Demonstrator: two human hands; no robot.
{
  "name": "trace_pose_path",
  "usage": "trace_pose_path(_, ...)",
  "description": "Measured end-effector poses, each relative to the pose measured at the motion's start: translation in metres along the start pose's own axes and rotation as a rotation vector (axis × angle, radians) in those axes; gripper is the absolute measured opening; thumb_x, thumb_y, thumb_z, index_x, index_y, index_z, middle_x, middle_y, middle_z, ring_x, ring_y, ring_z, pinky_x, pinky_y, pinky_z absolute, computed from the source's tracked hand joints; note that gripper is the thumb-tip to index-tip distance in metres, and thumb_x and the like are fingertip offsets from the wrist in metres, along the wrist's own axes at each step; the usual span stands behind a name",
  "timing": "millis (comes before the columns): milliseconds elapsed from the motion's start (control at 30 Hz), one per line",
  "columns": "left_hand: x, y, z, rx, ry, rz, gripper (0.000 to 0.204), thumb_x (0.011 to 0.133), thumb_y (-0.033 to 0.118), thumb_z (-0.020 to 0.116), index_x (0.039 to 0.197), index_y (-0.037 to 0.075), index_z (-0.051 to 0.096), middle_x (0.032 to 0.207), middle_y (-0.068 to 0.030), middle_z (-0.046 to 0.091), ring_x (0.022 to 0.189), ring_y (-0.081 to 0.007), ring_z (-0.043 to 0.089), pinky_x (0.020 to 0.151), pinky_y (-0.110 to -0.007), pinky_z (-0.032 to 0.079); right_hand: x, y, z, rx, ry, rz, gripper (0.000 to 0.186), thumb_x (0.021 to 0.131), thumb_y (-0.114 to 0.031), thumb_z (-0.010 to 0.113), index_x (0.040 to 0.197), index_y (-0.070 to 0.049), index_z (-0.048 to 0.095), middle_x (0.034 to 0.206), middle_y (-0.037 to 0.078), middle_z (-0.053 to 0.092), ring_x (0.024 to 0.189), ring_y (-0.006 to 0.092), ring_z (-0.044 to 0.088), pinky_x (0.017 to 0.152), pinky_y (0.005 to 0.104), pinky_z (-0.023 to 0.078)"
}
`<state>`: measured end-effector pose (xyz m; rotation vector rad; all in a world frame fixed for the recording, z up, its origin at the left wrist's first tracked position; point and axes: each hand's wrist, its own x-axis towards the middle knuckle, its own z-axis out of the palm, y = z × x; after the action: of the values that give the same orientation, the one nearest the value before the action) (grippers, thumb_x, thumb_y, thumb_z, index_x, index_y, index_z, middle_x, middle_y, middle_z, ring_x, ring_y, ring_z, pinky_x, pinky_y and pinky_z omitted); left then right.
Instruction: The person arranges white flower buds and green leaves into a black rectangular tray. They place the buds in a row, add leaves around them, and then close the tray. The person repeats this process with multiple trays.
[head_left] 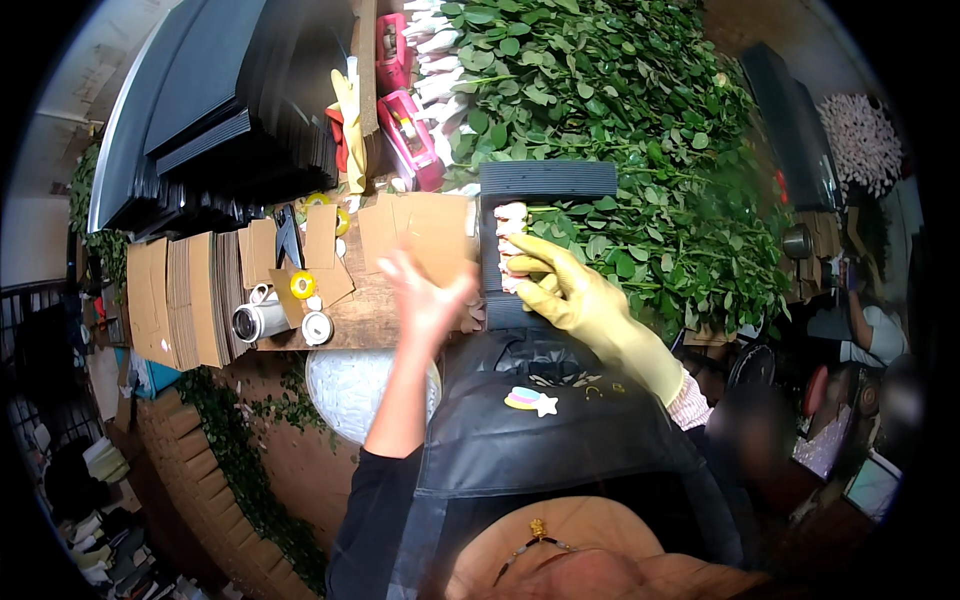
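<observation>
Reddish floor (pixel 310 465) below; a wooden bench (pixel 372 325) carries heaped leafy stems (pixel 610 110), black corrugated card (pixel 550 180) and brown cardboard (pixel 430 225); over that the left grip (pixel 428 300) (bare, blurred) spreads wide; the gloved right grip (pixel 588 305), loosely parted, touches pale-pink rose heads (pixel 509 222) on the black card

Right grip (pixel 570 290): pale yellow glove (pixel 635 345); cuff (pixel 690 403) behind it, pink-and-white patterned. Flower heads (pixel 510 213) at its left: pale pink. Corrugated board (pixel 548 180) beyond it: black, parallel ridges. Leaves (pixel 650 230) right of it: green. Cardboard sheet (pixel 430 228) beyond the left grip (pixel 428 300): plain tan. Tape dispenser (pixel 428 170) farther beyond: bright pink.
</observation>
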<state>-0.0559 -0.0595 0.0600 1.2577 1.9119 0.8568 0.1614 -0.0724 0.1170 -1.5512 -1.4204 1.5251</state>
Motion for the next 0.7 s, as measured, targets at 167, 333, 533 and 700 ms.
trace_pose_path(167,-0.031,0.004,0.018,-0.2,-0.308,0.291,0.063,0.084,0.018,0.081,0.137,0.001,0.05,0.118,-0.0125,0.045,0.102,-0.0195,0.053,0.084,-0.032,0.049,0.038,0.019,-0.028,0.192,-0.058,0.174,0.025,0.103,-0.031,0.061,0.105,-0.008,0.067,0.074,-0.001,0.067,0.06,0.0064,0.062,0.06,0.0218,0.051)
trace_pose_path(333,0.021,-0.039,0.022,-0.123,-0.174,0.334,0.034,0.092,0.011,0.07,0.124,0.001,0.061,0.1,-0.0102,0.062,0.085,-0.0193,0.061,0.075,-0.031,0.05,0.074,0.045,-0.058,0.142,-0.23,0.333,0.024,0.105,-0.028,0.058,0.093,-0.007,0.064,0.068,-0.001,0.064,0.054,0.0079,0.062,0.049,0.0211,0.051)
trace_pose_path(533,0.061,0.032,0.043,0.28,-0.626,0.82,0.093,0.072,0.04,0.088,0.146,0.001,0.045,0.115,-0.0213,0.062,0.106,-0.0374,0.064,0.093,-0.044,0.052,0.08,0.044,-0.037,0.055,-0.098,0.416,0.022,0.103,-0.028,0.061,0.099,-0.006,0.066,0.072,0.0,0.066,0.059,0.0107,0.066,0.056,0.0264,0.052)
trace_pose_path(700,0.071,0.049,0.066,0.699,-0.856,0.663,0.121,0.058,0.041,0.095,0.148,-0.001,0.027,0.116,-0.0292,0.06,0.11,-0.0447,0.062,0.095,-0.046,0.052,0.029,-0.027,-0.054,-0.528,-0.1,0.345,0.035,0.103,-0.041,0.057,0.097,-0.009,0.069,0.07,0.002,0.067,0.058,0.0108,0.064,0.056,0.0286,0.05)
